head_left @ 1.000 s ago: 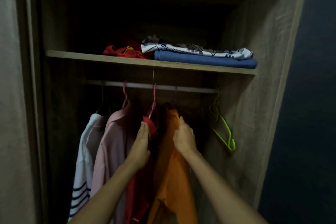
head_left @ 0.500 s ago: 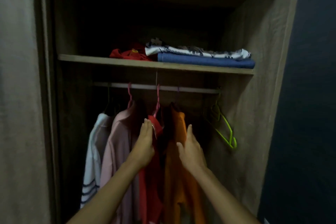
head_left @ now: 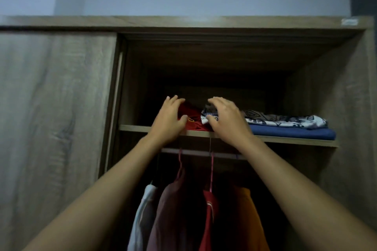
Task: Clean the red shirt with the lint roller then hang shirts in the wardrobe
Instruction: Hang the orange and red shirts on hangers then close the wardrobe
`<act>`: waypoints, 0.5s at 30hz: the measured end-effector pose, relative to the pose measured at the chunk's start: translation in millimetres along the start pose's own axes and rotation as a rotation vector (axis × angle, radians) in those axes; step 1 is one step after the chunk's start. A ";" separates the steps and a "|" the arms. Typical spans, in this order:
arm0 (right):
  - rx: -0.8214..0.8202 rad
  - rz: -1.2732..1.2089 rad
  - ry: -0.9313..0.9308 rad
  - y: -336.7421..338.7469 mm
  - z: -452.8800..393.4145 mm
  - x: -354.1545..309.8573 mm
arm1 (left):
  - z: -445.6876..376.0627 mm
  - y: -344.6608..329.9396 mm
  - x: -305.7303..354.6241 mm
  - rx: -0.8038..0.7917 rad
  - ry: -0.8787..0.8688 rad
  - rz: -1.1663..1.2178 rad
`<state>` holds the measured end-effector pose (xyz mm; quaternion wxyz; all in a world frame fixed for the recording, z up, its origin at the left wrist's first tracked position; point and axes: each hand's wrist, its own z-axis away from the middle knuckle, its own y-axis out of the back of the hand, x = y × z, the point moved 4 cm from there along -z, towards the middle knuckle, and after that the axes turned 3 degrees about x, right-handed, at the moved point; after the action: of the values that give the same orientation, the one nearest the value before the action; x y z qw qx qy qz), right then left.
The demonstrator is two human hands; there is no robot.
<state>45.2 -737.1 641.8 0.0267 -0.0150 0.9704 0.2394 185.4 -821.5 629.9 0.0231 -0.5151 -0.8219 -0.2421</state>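
Observation:
Both my arms reach up to the wardrobe shelf (head_left: 134,128). My left hand (head_left: 169,118) is at the left side of a crumpled red garment (head_left: 192,119) on the shelf, fingers spread and touching it. My right hand (head_left: 224,117) hovers over the left end of a folded patterned cloth (head_left: 285,121), fingers bent, gripping nothing that I can see. Below, a red shirt (head_left: 208,222) hangs on a pink hanger (head_left: 211,171) from the rail (head_left: 195,153), between a dusty-pink shirt (head_left: 169,210) and an orange shirt (head_left: 248,220).
A folded blue cloth (head_left: 291,133) lies under the patterned one on the shelf. A white shirt (head_left: 140,216) hangs at the left of the rail. The closed wardrobe door (head_left: 53,108) stands to the left, the side wall (head_left: 346,128) to the right.
Both hands left the hanging red and orange shirts and rose to the shelf above. My view tilted upward, so the wardrobe top and wall appear.

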 end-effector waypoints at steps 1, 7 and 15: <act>-0.048 0.024 0.009 -7.9 -9.6 2.2 | -8.4 -2.1 -5.8 -0.058 0.045 -0.009; -0.292 0.201 0.052 -45.7 -35.3 8.8 | -38.1 -31.2 -33.9 -0.468 0.271 0.082; -0.266 0.274 0.060 -52.8 -38.6 10.1 | -49.7 -43.5 -43.2 -0.567 0.314 0.025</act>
<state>35.6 -802.0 650.8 -0.0375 0.1067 0.9235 0.3666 157.8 -893.9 645.0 0.0082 -0.4673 -0.7019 -0.5376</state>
